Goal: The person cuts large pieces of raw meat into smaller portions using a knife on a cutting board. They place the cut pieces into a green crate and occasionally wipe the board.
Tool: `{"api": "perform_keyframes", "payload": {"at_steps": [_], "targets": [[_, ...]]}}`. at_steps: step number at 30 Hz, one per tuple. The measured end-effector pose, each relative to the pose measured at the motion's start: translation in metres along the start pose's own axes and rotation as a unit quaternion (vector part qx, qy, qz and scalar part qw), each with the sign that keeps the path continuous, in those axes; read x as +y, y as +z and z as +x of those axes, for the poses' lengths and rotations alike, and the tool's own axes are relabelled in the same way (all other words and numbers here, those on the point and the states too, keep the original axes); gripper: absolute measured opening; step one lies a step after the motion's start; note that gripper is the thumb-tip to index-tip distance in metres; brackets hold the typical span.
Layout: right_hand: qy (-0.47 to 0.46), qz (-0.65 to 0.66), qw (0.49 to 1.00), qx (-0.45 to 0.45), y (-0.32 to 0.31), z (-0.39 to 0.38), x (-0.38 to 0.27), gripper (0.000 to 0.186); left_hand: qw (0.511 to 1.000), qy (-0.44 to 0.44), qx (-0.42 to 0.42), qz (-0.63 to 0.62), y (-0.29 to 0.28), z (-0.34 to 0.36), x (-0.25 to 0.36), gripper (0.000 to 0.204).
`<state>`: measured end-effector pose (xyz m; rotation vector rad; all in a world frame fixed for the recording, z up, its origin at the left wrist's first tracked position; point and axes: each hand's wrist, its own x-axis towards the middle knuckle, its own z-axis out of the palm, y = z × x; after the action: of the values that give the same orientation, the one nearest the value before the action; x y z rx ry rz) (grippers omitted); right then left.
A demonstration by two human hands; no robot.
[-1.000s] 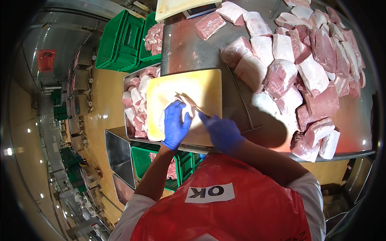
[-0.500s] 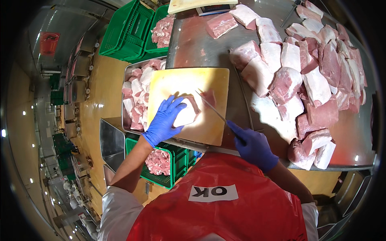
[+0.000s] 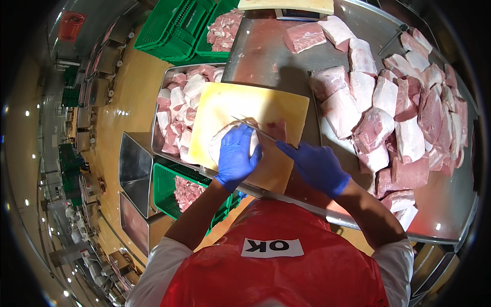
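Note:
A pale piece of pork (image 3: 216,145) lies on the yellow cutting board (image 3: 279,174). My blue-gloved left hand (image 3: 237,156) rests over it, fingers together, holding it down and hiding much of it. My right hand (image 3: 318,168), also in a blue glove, is closed round the handle of a knife (image 3: 263,133). The thin blade points left and lies across the far edge of the pork, just beyond my left fingertips. Whether it has entered the meat I cannot tell. A small pink scrap of meat (image 3: 277,129) sits on the board, beside the blade.
Many large pork pieces (image 3: 373,120) cover the right of the steel table (image 3: 261,56). Left of the board, a metal tray (image 3: 162,92) holds cut chunks. Green crates (image 3: 171,30) with trimmings stand at the far left; another green crate (image 3: 164,189) sits below, near an open metal bin (image 3: 135,163).
My left hand has turned and shifted right on the pork. The knife has moved left, bringing its blade to the meat's far edge. The whole view has shifted slightly.

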<state>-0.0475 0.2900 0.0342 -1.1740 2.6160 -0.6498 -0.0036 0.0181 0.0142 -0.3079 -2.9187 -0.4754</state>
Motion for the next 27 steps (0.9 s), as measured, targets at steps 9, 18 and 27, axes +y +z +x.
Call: {"api": "perform_keyframes", "payload": {"at_steps": [9,18,27], "targets": [[0.018,-0.048,0.997,-0.066,-0.016,0.020,-0.013,0.055,1.000,-0.007,0.012,0.017,0.009,-0.006,-0.009,0.054],[0.010,0.001,0.999,-0.053,0.010,0.052,-0.012,0.065,1.000,0.011,0.015,0.022,0.011,-0.010,-0.011,0.056],[0.085,0.078,0.993,-0.036,0.029,0.005,-0.023,0.062,0.999,0.038,0.028,0.015,0.007,-0.006,-0.005,0.049]]}}
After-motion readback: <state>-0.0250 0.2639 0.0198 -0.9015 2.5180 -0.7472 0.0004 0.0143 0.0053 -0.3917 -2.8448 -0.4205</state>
